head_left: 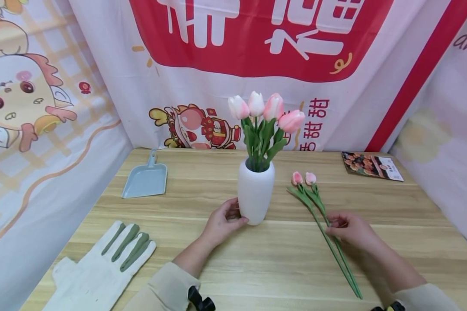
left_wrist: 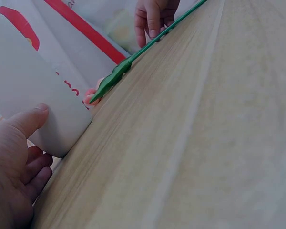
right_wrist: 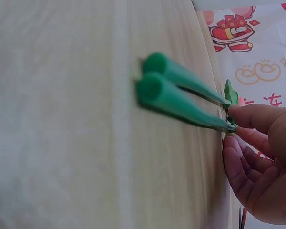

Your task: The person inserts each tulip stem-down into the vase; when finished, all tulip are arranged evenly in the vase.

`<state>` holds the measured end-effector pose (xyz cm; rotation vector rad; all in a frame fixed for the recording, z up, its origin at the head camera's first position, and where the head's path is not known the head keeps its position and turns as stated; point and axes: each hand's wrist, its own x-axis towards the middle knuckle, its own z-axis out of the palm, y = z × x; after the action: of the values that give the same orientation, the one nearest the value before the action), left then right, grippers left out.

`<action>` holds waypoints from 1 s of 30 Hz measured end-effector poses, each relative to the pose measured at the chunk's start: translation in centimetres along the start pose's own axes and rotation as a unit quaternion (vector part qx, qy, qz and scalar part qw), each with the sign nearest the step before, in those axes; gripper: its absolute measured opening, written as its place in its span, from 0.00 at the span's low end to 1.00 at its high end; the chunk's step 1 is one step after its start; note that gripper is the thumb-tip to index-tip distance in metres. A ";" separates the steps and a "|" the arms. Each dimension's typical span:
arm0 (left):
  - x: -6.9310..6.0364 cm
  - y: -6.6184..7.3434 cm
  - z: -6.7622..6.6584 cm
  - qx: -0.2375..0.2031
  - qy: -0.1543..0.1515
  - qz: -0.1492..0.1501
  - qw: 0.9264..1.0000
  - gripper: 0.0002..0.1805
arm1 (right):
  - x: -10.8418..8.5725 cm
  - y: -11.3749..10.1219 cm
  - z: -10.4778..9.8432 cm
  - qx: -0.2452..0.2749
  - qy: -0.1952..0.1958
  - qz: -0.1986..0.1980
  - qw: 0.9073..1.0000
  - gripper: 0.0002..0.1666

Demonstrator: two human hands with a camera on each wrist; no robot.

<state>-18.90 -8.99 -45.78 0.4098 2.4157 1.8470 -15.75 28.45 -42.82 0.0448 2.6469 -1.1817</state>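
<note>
A white vase (head_left: pixel 256 194) stands upright on the table, holding several pink-and-white tulips (head_left: pixel 262 116) with green leaves. My left hand (head_left: pixel 223 222) grips the vase low on its left side; in the left wrist view the thumb of that hand (left_wrist: pixel 14 162) lies along the vase wall (left_wrist: pixel 33 81). Two more pink tulips (head_left: pixel 315 207) lie side by side on the tabletop to the right of the vase, blooms pointing away. At mid-stem my right hand (head_left: pixel 352 231) pinches one of them. The right wrist view shows both cut stem ends (right_wrist: pixel 181 100) close up, with thumb and fingers (right_wrist: pixel 257 119) at the stems.
A blue-grey dustpan (head_left: pixel 145 180) lies at the back left of the wooden table (head_left: pixel 280 268). White-and-green work gloves (head_left: pixel 105 263) lie at the front left. A flower-printed card (head_left: pixel 371 166) is at the back right. Printed cloth (head_left: pixel 202 86) hangs behind and on both sides.
</note>
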 end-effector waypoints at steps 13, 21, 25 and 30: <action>0.0 0.0 0.0 0.003 0.003 -0.002 1.000 0.32 | -0.1 -0.1 0.2 -0.024 0.017 0.001 1.000 0.27; 0.0 0.0 0.0 0.002 0.001 -0.003 1.000 0.33 | -0.1 0.1 -0.2 -0.013 0.032 0.017 0.999 0.29; 0.0 0.0 0.0 0.002 0.002 -0.003 1.000 0.33 | 0.0 0.2 -0.6 0.016 0.036 0.027 0.999 0.32; 0.1 -0.1 0.0 -0.001 0.003 -0.001 1.000 0.33 | 0.1 0.2 -0.9 0.094 0.041 0.033 0.994 0.35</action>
<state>-18.98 -8.96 -45.85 0.4013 2.4171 1.8533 -15.97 29.23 -42.44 0.2168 2.5724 -1.4303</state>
